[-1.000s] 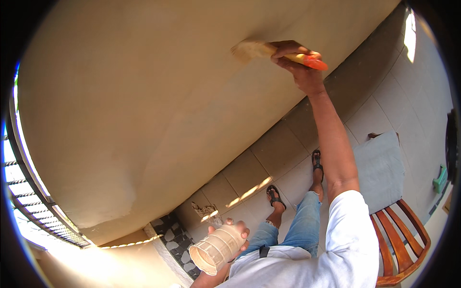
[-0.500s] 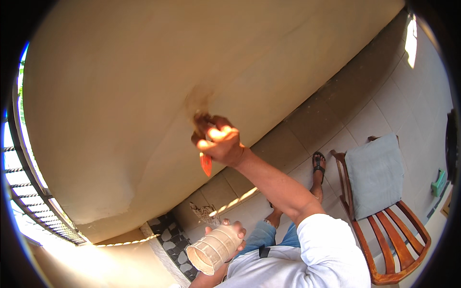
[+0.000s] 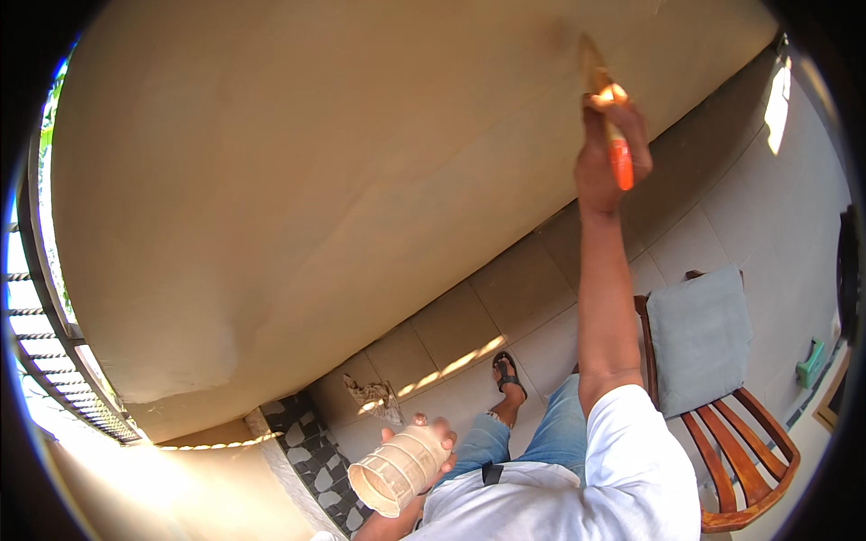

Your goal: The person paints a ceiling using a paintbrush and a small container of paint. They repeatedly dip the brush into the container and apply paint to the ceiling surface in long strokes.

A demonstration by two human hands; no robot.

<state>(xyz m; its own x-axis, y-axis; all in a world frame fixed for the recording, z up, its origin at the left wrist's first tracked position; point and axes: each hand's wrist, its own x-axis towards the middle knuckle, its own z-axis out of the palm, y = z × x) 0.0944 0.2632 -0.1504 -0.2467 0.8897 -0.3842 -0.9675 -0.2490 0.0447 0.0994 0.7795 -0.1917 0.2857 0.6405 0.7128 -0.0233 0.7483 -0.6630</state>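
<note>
My right hand [image 3: 610, 153] is raised at arm's length and closed around a paintbrush [image 3: 621, 164] with an orange handle. The brush's far end, blurred by motion, points at the beige wall [image 3: 316, 180] near its upper right part; whether it touches cannot be told for sure. Low in the picture, my left hand [image 3: 446, 440] wraps around a ribbed cream plastic container [image 3: 400, 472]. That container lies tilted, its mouth facing down and to the left. A pale film coats its inner side, and most of its inside is hidden.
A wooden chair [image 3: 741, 462] with a grey cushion [image 3: 699, 338] stands on the right. On the tiled floor [image 3: 451, 325] lies a crumpled rag [image 3: 372, 398] near the wall's foot. A metal railing [image 3: 45, 352] curves along the left, and a green object [image 3: 810, 363] sits far right.
My right hand has swung with the paintbrush from the wall's middle to its upper right. The left hand keeps the container in nearly the same place. My visible foot has shifted left.
</note>
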